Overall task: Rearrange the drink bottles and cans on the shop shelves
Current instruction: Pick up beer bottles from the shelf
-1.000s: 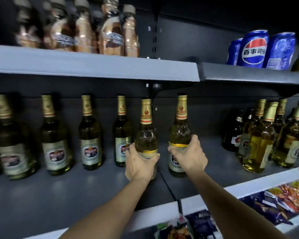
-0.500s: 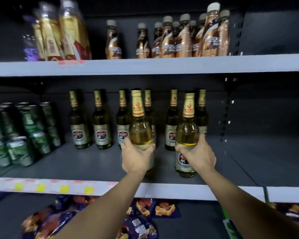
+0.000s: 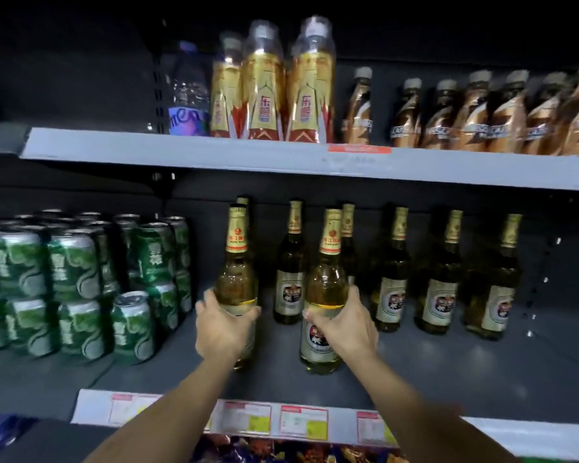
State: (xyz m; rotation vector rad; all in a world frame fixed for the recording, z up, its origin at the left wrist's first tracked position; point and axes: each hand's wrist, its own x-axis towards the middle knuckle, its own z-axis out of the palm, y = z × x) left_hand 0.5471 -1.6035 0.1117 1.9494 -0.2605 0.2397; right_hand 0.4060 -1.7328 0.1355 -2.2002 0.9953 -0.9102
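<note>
Each hand carries one pale beer bottle, both upright with the long axis vertical. The left hand (image 3: 222, 329) wraps its fingers and thumb round the belly of the left bottle (image 3: 236, 279); the right hand (image 3: 343, 325) curls the same way round the right bottle (image 3: 325, 289), just above its label. Both bottles sit at the front of the middle shelf (image 3: 448, 372); whether their bases touch the deck or hang just above it, I cannot tell. The relation that matters lies at twelve o'clock: the row of darker bottles (image 3: 393, 289) stands along the back, and one of them (image 3: 291, 279) shows in the gap between the two held bottles. At nine o'clock from the left hand, close by, is the stack of green cans (image 3: 77, 289). My judgement: any set-down here goes straight down or slightly back, each hand serving its own bottle.
</note>
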